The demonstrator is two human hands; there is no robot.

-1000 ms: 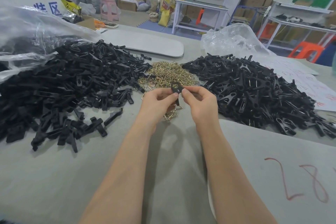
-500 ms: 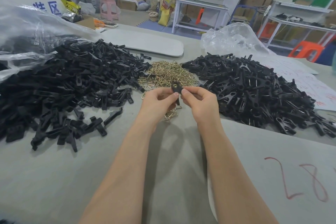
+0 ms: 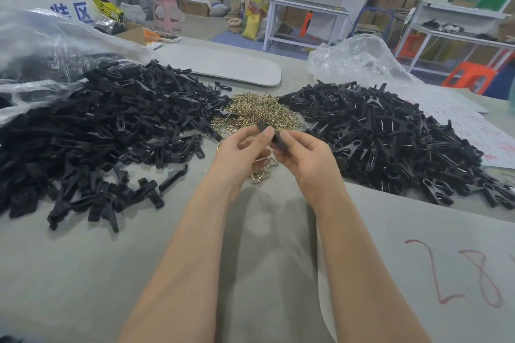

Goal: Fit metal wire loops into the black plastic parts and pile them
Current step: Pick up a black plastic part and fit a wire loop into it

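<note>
Centre frame: left hand (image 3: 239, 153) and right hand (image 3: 303, 159) meet above the grey surface (image 3: 83, 273). The fingers (image 3: 268, 132) of both are curled, pinching one black plastic part (image 3: 276, 136) between them, held clear of the surface. Cannot tell whether a loop sits in it.

Just behind the hands is a heap of brass-coloured wire loops (image 3: 256, 111). A few stray loops (image 3: 262, 172) lie beneath the hands.

Left of centre, a broad left heap (image 3: 97, 125) of black parts runs back to a clear plastic bag (image 3: 41, 42) at upper left. Its near edge is ragged with loose pieces.

Right of centre is the right heap (image 3: 390, 136), with metal glinting among the parts. Its far-right edge meets a paper sheet (image 3: 473, 131) with red writing.

Open room: the lower frame around both forearms.
</note>
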